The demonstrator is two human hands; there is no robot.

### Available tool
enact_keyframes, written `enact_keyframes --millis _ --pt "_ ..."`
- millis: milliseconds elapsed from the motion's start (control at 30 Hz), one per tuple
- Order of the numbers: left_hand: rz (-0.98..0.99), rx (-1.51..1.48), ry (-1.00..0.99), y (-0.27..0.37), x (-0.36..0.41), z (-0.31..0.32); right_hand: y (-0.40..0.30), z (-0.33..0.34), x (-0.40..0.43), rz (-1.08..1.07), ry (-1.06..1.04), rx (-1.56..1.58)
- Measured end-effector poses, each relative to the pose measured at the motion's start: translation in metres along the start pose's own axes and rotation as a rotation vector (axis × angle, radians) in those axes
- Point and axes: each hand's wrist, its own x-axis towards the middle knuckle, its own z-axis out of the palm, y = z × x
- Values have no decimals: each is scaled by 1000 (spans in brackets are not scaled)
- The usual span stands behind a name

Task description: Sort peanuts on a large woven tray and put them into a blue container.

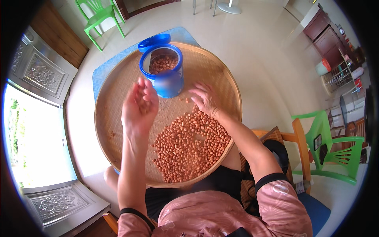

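A round woven bamboo tray lies before me, with a spread of reddish shelled peanuts on its near right part. My left hand is raised over the tray, palm up and fingers curled around some peanuts, just left of a blue can. The blue can stands upright and open at the tray's far side, with peanuts inside. Its blue lid rests behind it by the tray's rim. My right hand, slightly blurred, is at the far edge of the peanut spread, fingers apart, with nothing visible in it.
A blue patterned surface shows under the tray. One green plastic chair stands at the far left, another at the right with small dark objects on it. A wooden chair is close to my right arm. An open metal door is left.
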Motion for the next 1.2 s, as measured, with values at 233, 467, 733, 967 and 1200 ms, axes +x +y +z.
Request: enact_keyframes --millis 233,467,733,967,1200 --pt "282 441 320 22 85 50 -9 1 4 26 -22 36" --pt "282 883 326 21 87 53 -9 6 4 36 -32 47" --pt "559 1680 128 12 -15 -10 -1 4 4 23 8 59" --pt "17 2443 -459 2 -112 -86 0 5 5 -27 2 24" --pt "-20 2511 -916 -39 -87 -89 -8 -1 7 -8 -66 -18"
